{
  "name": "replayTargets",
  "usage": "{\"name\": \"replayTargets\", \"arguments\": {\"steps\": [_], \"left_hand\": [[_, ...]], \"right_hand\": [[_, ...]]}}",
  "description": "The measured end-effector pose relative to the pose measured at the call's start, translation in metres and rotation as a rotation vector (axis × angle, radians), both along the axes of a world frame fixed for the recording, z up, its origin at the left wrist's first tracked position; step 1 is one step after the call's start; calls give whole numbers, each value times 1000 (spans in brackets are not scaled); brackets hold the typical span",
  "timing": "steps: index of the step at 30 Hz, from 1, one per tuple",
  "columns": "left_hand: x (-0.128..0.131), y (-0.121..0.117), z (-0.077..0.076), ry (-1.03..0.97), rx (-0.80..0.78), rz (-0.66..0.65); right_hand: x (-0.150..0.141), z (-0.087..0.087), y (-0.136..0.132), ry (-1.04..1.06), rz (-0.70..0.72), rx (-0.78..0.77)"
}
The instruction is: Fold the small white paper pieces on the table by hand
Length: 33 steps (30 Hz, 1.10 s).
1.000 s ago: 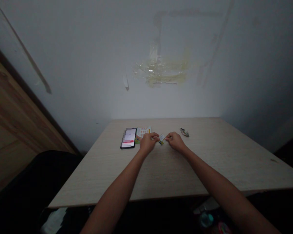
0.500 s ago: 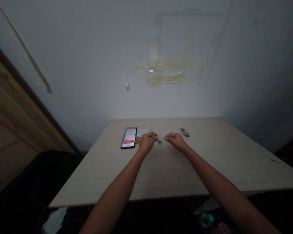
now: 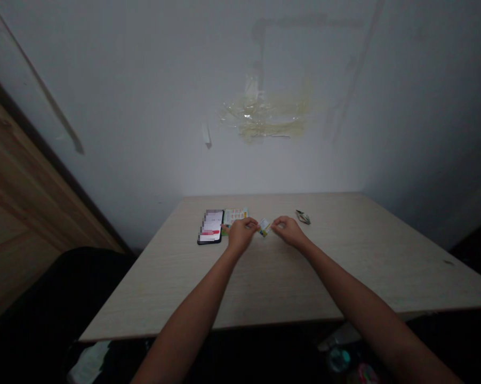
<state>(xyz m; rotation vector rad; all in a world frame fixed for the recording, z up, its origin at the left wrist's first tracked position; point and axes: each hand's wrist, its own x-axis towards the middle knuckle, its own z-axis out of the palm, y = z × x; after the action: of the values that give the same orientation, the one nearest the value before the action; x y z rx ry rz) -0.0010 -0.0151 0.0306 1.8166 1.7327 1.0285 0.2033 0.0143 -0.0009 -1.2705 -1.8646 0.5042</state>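
Between my two hands, above the table, is a small piece of printed paper, white with yellow and blue patches. My left hand pinches its left corner between thumb and fingers. At its right edge, my right hand pinches it in the same way. A printed sheet with rows of small pictures lies behind my left hand, partly covered by it. Left of that sheet rests a smartphone with a lit screen. A small folded, dark-patterned piece lies beyond my right hand; its kind is unclear.
The light wooden table reaches back to a grey wall with old clear tape stuck on it. A wooden panel stands at the left. Under the front edge at the right, a clear bottle-like item shows dimly.
The printed paper has turned slightly between my fingers and shows a little more of its face. My hands stay almost in place.
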Motion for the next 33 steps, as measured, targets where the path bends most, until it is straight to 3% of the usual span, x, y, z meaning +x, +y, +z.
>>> {"name": "replayTargets", "arguments": {"steps": [7, 23, 33], "left_hand": [[-4, 5, -3, -53, -51, -3], [4, -4, 2, 47, 10, -66], [3, -2, 3, -2, -10, -83]], "right_hand": [[-1, -3, 1, 128, 86, -22], [-7, 4, -4, 118, 17, -45], [-10, 5, -8, 115, 171, -22]]}}
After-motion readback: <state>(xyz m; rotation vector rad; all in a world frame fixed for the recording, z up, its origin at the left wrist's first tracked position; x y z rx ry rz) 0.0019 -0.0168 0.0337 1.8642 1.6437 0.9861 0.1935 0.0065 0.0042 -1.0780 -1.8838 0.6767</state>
